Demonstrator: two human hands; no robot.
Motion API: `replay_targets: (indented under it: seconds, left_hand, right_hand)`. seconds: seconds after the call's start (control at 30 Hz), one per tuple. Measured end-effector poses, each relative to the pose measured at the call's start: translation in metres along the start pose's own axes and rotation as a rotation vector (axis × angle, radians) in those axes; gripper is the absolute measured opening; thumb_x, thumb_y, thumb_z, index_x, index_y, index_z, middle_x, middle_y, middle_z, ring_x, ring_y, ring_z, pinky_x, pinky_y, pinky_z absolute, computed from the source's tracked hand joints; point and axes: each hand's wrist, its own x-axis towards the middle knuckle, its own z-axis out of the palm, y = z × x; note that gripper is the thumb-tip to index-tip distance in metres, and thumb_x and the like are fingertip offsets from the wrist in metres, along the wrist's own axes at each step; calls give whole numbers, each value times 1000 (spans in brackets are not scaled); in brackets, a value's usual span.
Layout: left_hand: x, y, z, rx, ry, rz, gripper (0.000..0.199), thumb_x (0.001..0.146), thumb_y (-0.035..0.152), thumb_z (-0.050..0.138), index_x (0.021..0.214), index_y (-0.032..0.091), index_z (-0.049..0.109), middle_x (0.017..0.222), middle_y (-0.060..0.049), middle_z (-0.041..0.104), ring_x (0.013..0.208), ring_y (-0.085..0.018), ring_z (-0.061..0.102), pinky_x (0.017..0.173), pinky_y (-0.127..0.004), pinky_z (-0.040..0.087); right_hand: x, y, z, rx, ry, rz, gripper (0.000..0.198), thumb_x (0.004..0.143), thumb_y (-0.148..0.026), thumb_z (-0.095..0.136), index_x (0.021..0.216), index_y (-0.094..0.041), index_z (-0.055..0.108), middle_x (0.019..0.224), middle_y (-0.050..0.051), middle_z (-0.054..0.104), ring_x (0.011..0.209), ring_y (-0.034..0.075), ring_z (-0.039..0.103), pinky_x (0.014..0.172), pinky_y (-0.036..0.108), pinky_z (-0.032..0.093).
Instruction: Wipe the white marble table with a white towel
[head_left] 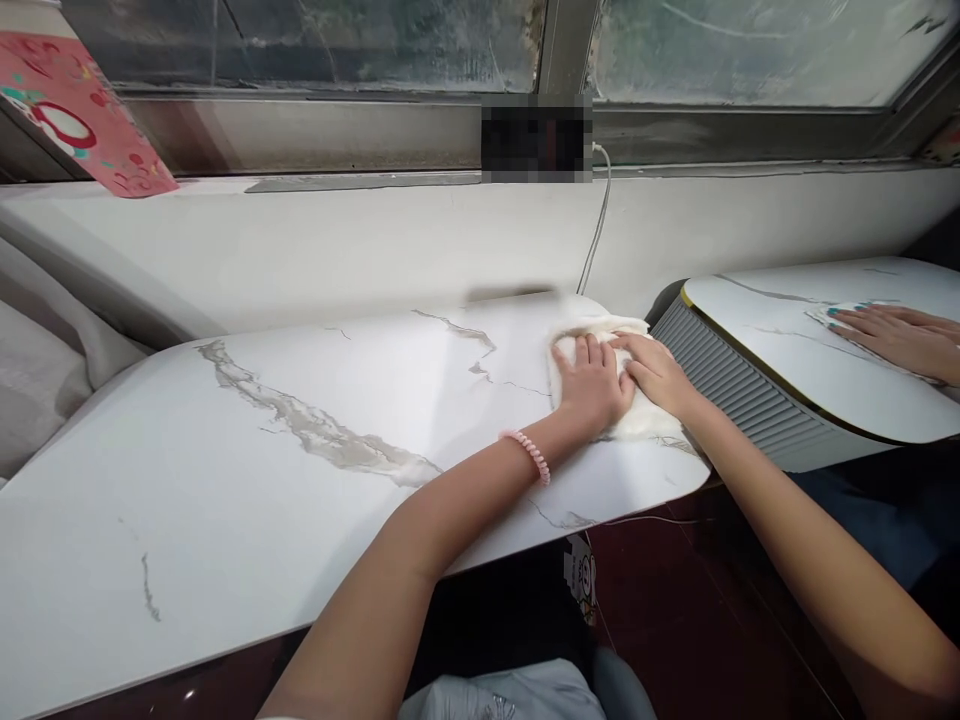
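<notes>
Cream-white, soft fabric cloth [643, 416]: lying at right end of white, grey-veined, marble-patterned worktop [247, 500]. Left hand [592, 385], right hand [655, 374]: both pressing cloth, fingers extended, not clenching. Step: apparently wiping worktop. Next move: probably calling for even pressure.

Nothing legible — the print [586, 568] on the white packet [574, 553] is too small.

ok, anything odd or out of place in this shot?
Mainly a pixelated dark patch by the window, hiding what's there. The pink box looks tilted, though lens distortion may explain it. Grey streaks on the table look like marbling, not damage; no spill visible.
</notes>
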Motion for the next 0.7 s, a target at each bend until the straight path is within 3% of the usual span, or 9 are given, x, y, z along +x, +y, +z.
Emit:
replay_targets:
  seconds: [0.27,0.7]
  left_hand:
    - [-49,3,-7,-4,45,81,58,98,36,28,144,2,39,154,-22,36,143,-36,27,111,-66,25]
    - [-89,-13,-20,8,55,82,59,97,36,28,145,2,40,154,-21,35,144,-36,27,110,-63,30]
  right_hand:
    - [-45,-33,-6,-17,6,-19,40,80,-20,36,114,-25,57,131,8,60,130,29,49,107,57,35]
    - [-63,-77,6,-9,57,4,35,78,-20,38,107,-28,55,123,7,63,124,31,53,103,58,38]
